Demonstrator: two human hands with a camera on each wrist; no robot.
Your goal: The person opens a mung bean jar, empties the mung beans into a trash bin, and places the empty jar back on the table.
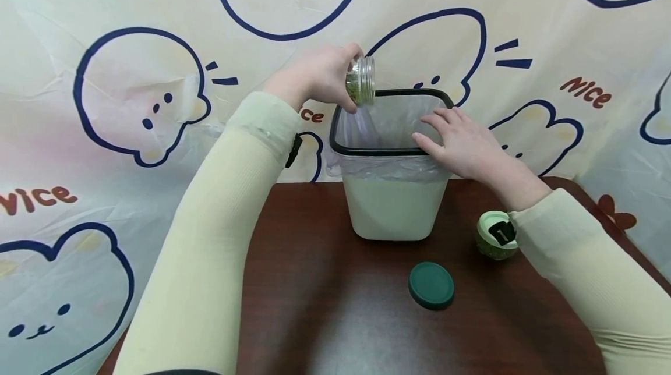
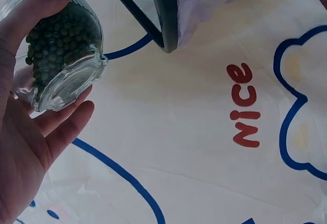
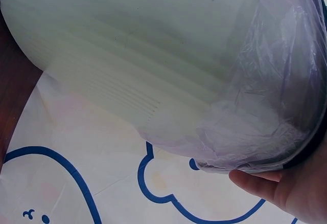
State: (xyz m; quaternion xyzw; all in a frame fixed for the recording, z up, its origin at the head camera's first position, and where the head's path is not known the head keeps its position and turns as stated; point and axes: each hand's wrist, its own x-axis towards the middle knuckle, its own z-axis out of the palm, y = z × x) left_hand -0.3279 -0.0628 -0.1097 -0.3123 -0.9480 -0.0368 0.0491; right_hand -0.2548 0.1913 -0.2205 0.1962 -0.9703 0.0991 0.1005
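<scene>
My left hand (image 1: 327, 75) grips a glass jar (image 1: 360, 81) tilted on its side, its mouth facing the bin, at the bin's left rim. Small green beans (image 2: 64, 37) lie inside the jar in the left wrist view, with thumb and fingers around the glass (image 2: 71, 81). The pale green bin (image 1: 395, 206) has a black rim (image 1: 385, 152) and a clear liner bag (image 1: 403, 168). At the bin's right rim is my right hand (image 1: 466, 142), fingers spread over the edge; the right wrist view shows this hand (image 3: 301, 188) against the bagged rim.
A green round lid (image 1: 431, 285) lies on the brown table (image 1: 335, 317) in front of the bin. To the right stands a small round container (image 1: 487, 238) with a light green top, partly behind my right sleeve. A patterned cloth (image 1: 157, 200) hangs behind the table.
</scene>
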